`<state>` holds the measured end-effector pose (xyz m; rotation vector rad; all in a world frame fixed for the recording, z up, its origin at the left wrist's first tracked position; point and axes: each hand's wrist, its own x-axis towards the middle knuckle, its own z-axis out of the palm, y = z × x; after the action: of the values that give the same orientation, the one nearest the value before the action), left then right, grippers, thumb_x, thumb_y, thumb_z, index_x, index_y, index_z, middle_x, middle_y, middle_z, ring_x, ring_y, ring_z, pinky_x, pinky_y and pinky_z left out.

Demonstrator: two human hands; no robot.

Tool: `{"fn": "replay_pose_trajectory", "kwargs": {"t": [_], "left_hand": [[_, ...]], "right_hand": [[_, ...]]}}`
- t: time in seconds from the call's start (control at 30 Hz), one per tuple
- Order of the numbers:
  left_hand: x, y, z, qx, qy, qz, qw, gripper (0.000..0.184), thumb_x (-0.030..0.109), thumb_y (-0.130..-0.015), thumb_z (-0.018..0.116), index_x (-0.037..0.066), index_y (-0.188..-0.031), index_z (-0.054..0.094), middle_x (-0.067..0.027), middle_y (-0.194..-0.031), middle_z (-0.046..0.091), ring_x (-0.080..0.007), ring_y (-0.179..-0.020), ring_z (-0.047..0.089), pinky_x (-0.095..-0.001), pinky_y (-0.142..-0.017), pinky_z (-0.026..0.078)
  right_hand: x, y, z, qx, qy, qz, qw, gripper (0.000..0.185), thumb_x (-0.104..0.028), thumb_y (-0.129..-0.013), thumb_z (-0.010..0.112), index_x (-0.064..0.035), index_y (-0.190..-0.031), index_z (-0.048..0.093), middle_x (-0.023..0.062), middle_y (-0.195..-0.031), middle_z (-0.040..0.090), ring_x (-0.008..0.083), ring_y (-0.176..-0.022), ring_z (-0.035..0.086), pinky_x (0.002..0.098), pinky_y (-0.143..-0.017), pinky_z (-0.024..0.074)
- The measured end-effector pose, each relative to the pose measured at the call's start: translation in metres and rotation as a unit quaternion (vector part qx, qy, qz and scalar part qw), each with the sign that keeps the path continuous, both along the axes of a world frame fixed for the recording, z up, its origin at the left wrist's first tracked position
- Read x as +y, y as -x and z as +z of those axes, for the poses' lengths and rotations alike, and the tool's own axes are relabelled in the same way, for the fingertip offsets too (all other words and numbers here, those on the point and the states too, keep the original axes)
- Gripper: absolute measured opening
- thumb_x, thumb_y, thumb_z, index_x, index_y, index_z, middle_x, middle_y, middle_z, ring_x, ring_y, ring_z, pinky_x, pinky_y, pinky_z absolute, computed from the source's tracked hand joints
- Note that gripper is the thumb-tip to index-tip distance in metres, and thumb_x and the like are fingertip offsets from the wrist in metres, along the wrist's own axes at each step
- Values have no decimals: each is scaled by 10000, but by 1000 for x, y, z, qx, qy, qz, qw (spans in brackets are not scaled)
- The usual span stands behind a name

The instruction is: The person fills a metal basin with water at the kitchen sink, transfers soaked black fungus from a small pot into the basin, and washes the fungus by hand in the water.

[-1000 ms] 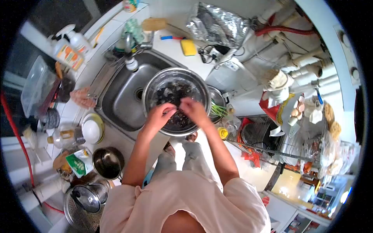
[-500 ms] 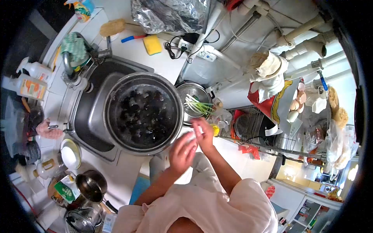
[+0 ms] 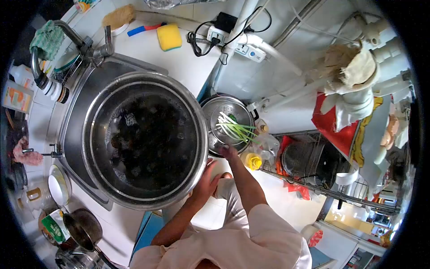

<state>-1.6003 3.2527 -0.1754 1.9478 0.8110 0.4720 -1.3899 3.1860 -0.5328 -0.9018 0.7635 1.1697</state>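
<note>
A large metal basin rests over the sink, full of water with dark, blackish pieces in it. My left hand is beside the basin's right lower rim, its fingers stretched and the thumb apart; whether it touches the rim I cannot tell. Lower down to the right stands a metal pot with a perforated steamer insert, and green-and-white scallions lie in it. At this pot's near edge is my right hand, with its fingers mostly hidden.
The steel sink lies under the basin, with a faucet behind it. A yellow sponge and power strip are at the back. Right of the pot stand a yellow-capped bottle and wire rack. A saucepan sits lower left.
My hands, earlier close together in front of the basin, have moved apart. The left is now lower beside the rim; the right has reached the pot's edge. The view has come nearer the basin.
</note>
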Motion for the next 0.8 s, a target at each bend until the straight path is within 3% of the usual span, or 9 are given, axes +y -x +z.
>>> {"fn": "replay_pose_trajectory", "kwargs": {"t": [0.1,0.13,0.23,0.3,0.43,0.5,0.63,0.73,0.8], "left_hand": [[7,-8,-2,-9,13,-7,1000,445,112,-730,626,42,-1147,487,-150,-1204,459,-324,-1115,435,-392,-942,352],[8,-7,-2,17,-20,-23,999,454,108,-734,619,40,-1161,480,-151,-1207,459,-323,-1119,435,-393,-945,349],[-1,-7,-4,-3,25,-19,999,449,101,-736,615,34,-1159,479,-154,-1199,465,-323,-1118,436,-389,-944,351],[-11,-8,0,17,23,-34,999,439,117,-745,611,31,-1155,480,-162,-1189,471,-329,-1115,436,-387,-941,354],[-32,-17,38,21,-8,-87,996,438,147,-768,598,31,-1171,471,-177,-1196,462,-337,-1119,431,-397,-940,355],[-36,-25,75,6,-10,-106,994,443,151,-768,599,31,-1174,470,-186,-1199,458,-341,-1121,428,-401,-940,355],[-37,-36,137,-7,-91,-140,986,671,164,-719,659,21,-1288,335,-181,-1305,344,-338,-1196,343,-402,-992,296],[-34,-41,175,131,-149,-177,964,969,211,-615,749,-4,-1346,151,-187,-1374,220,-337,-1266,236,-404,-1039,224],[-30,-39,198,150,-163,-201,954,955,195,-605,753,-18,-1334,174,-186,-1365,236,-342,-1268,238,-428,-1036,226]], "right_hand": [[19,-9,6,-43,-103,23,993,338,-243,-783,623,3,-983,502,169,-822,577,259,-661,567,332,-511,468],[29,-9,18,-112,28,-8,993,262,-129,-755,615,-6,-960,505,157,-813,580,251,-611,567,315,-469,476],[33,-17,33,-222,206,-23,953,210,-63,-743,568,-19,-940,509,132,-799,583,247,-554,559,299,-428,480],[20,-21,54,-222,121,-46,966,234,-51,-725,569,-24,-949,508,120,-812,572,238,-561,565,304,-428,495],[-39,4,175,-335,119,-45,934,214,-26,-780,516,-26,-994,514,86,-865,579,189,-586,560,266,-485,493],[-77,16,268,-390,157,105,901,201,-34,-812,491,-17,-1010,521,76,-848,594,157,-586,559,256,-479,487],[-136,51,401,-434,133,188,871,317,-99,-842,431,43,-1126,429,176,-912,623,211,-634,619,249,-475,494],[-149,80,496,-422,107,219,873,325,-103,-857,411,67,-1135,409,206,-906,617,238,-639,632,250,-473,492],[-152,97,539,-446,82,228,862,349,-131,-857,412,67,-1145,412,206,-920,616,233,-648,638,239,-483,484]]}}
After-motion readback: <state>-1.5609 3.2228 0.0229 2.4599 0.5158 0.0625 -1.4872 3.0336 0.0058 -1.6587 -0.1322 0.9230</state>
